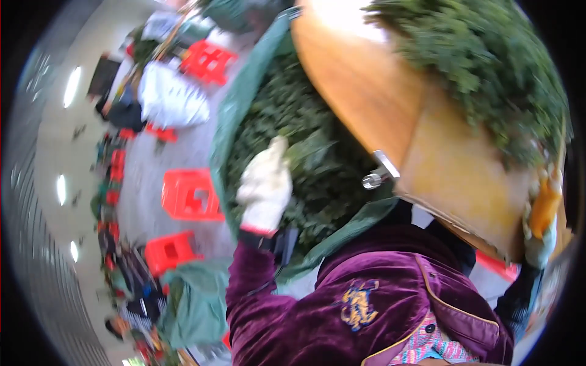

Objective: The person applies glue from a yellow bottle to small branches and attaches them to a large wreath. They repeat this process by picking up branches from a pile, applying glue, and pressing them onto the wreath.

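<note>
My left hand [265, 186], in a white knitted glove with a red cuff edge, hangs over a large green bag [231, 137]. Its fingers point up and away from me. Just beside the fingertips is a paler, blurred leafy sprig [308, 151]; I see no clear grip on it. Dark green leafy cuttings [274, 91] fill the bag. At the far right my gloved right hand [530, 235] is closed by the table edge, under the stem ends of a big heap of green foliage [470, 61]. Something orange [545, 210] covers its fingers, and what it holds is unclear.
A wooden tabletop [366, 91] borders the bag, with a metal clamp-like fitting [379, 171] at its edge. Red plastic stools [192, 195] stand on the floor to the left. Beyond are a white sack [171, 94], a green sheet [195, 302] and people [125, 116] at work.
</note>
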### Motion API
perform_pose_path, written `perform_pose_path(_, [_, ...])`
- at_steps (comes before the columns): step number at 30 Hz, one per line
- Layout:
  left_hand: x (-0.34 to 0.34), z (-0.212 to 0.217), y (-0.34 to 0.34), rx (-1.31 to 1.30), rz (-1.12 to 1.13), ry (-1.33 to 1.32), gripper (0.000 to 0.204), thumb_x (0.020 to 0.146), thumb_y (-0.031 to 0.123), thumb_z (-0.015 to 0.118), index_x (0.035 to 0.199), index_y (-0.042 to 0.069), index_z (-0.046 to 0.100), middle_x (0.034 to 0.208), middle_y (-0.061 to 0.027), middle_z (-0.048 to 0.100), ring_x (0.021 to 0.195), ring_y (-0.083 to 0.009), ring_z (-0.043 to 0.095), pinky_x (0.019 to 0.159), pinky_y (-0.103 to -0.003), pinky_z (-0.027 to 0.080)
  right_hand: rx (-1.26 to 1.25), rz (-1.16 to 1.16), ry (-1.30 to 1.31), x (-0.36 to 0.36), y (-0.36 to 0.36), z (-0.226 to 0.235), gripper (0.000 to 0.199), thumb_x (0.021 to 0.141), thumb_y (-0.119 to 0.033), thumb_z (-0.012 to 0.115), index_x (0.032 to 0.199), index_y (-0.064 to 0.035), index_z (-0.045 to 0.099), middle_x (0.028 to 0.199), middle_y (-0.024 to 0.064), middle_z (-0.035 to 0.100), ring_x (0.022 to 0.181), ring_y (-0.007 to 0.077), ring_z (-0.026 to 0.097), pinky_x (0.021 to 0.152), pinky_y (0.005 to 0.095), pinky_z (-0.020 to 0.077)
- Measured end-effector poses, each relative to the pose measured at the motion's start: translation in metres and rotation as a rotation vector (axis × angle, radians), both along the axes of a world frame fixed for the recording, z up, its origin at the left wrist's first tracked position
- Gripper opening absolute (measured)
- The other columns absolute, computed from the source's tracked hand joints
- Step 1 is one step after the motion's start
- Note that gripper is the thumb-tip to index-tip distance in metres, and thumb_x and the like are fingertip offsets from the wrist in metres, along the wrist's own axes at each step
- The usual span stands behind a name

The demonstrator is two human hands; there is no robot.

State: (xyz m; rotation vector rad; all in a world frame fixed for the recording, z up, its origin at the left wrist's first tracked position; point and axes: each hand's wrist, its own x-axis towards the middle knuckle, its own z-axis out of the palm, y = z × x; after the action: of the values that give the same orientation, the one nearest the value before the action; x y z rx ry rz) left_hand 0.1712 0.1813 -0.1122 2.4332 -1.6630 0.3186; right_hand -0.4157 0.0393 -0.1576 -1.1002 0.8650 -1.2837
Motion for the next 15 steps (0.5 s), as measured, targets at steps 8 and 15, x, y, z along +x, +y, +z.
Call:
perform_pose_path(8, [-0.024, 0.025, -0.066, -0.241, -0.183, 0.301, 0.054, 0.086, 0.003, 0.072, 0.139, 0.012, 0.062, 0.117, -0.0125, 0.071, 0.103, -0.0285, 0.07, 0.089, -0.036, 0.056, 0.146, 0.17, -0.082, 0.053, 0.0, 0.05, 0.108, 0.069, -0.055, 0.088, 0.148, -0.0026, 0.038, 0.123, 0.0105, 0.057, 0.089, 0.0165, 0.064, 0.055, 0.023, 0.0541])
perform_pose_path(15, [-0.074, 0.062, -0.167, -0.453, -0.696, 0.22, 0.058, 0.091, -0.001, 0.067, 0.146, 0.01, 0.054, 0.141, -0.012, 0.062, 0.127, -0.0254, 0.061, 0.104, -0.036, 0.05, 0.222, 0.163, -0.067, 0.065, 0.008, 0.069, 0.107, 0.064, -0.057, 0.09, 0.14, 0.0018, 0.044, 0.116, 0.0121, 0.06, 0.086, 0.0178, 0.066, 0.055, 0.0252, 0.0569])
